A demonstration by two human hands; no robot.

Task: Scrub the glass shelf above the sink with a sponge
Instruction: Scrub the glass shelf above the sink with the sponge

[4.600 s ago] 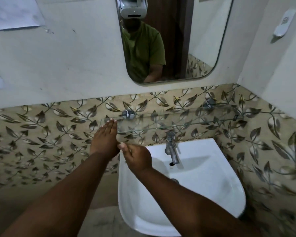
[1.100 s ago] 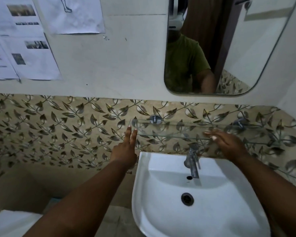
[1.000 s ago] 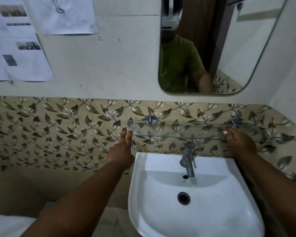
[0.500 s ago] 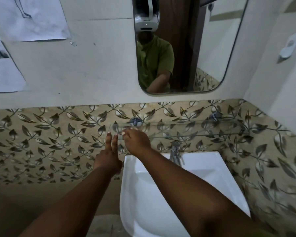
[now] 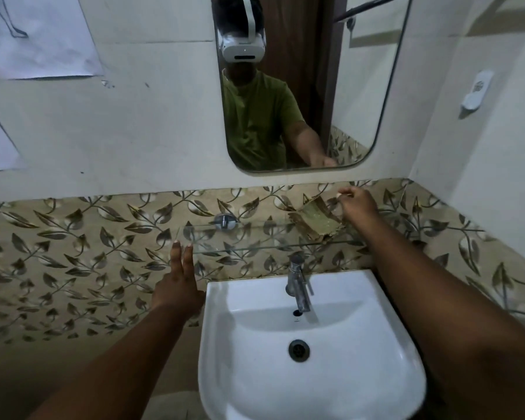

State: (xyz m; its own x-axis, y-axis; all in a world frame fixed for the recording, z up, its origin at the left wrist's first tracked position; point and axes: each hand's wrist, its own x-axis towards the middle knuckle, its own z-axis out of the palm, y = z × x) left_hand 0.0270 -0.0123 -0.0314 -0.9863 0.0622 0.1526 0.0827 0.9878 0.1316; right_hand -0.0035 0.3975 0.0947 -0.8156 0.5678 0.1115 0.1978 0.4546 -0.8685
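Note:
The clear glass shelf point(image 5: 255, 239) runs along the leaf-patterned tiles above the white sink point(image 5: 249, 291). My left hand point(image 5: 178, 286) is flat with straight fingers, its fingertips against the shelf's left end. My right hand point(image 5: 356, 204) is raised over the right part of the shelf and pinches the upper corner of a worn green sponge point(image 5: 314, 221). The sponge hangs tilted, its lower edge on or just above the glass; contact cannot be told.
A chrome tap point(image 5: 297, 283) stands under the shelf's middle. A round metal bracket point(image 5: 225, 221) holds the shelf to the wall. The mirror point(image 5: 364, 86) hangs above, paper sheets point(image 5: 34, 34) at the upper left, a white fitting point(image 5: 476, 92) on the right wall.
My right hand has swept from the shelf's left end to its right part and lifted, so the sponge now shows. My left hand stays at the left end.

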